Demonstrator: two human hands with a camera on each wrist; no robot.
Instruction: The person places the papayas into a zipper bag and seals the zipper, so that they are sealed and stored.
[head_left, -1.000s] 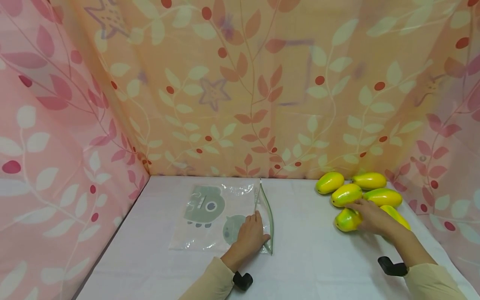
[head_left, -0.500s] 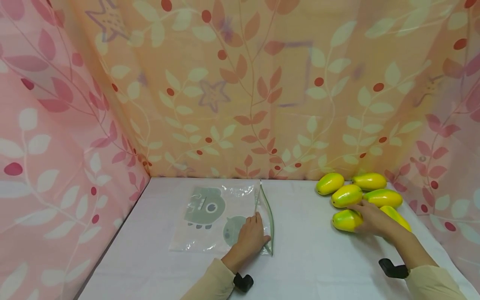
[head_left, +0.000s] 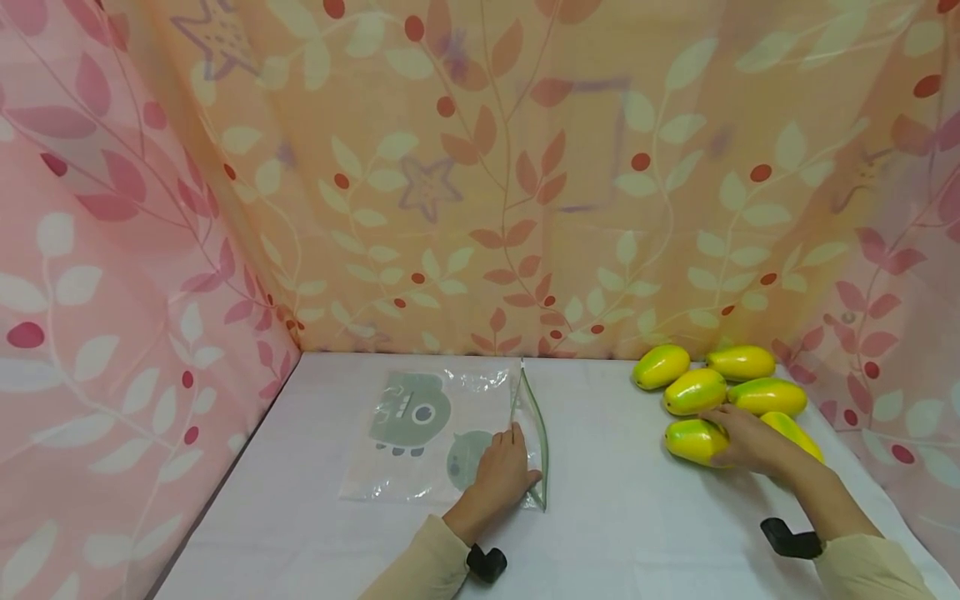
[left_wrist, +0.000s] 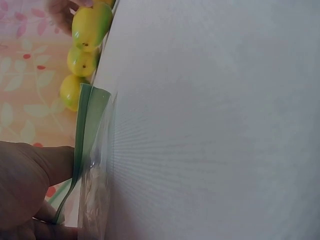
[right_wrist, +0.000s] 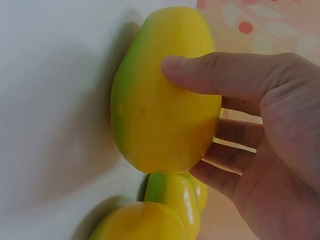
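Note:
My left hand (head_left: 501, 473) lies over the right end of a clear zip bag (head_left: 408, 475) with green monster prints. It holds the bag by its opening, where the green zip strip (head_left: 543, 442) bows outward; in the left wrist view the thumb (left_wrist: 61, 162) meets this strip, its tip hidden behind it. To the right, my right hand (head_left: 750, 442) grips the nearest yellow-green mango (head_left: 692, 440). Seen from the right wrist, the thumb (right_wrist: 200, 72) presses on one side of this mango, with the other fingers partly hidden behind it.
Several more mangoes (head_left: 693, 392) lie close behind the gripped one, and one mango (head_left: 795, 433) is partly behind the right hand. A white cloth (head_left: 600, 525) covers the table. Leaf-patterned curtains (head_left: 480, 275) stand at the back and sides.
The mango in my right hand has turned a little, so that it lies more lengthwise across the table. My left hand and the bag stay as they were.

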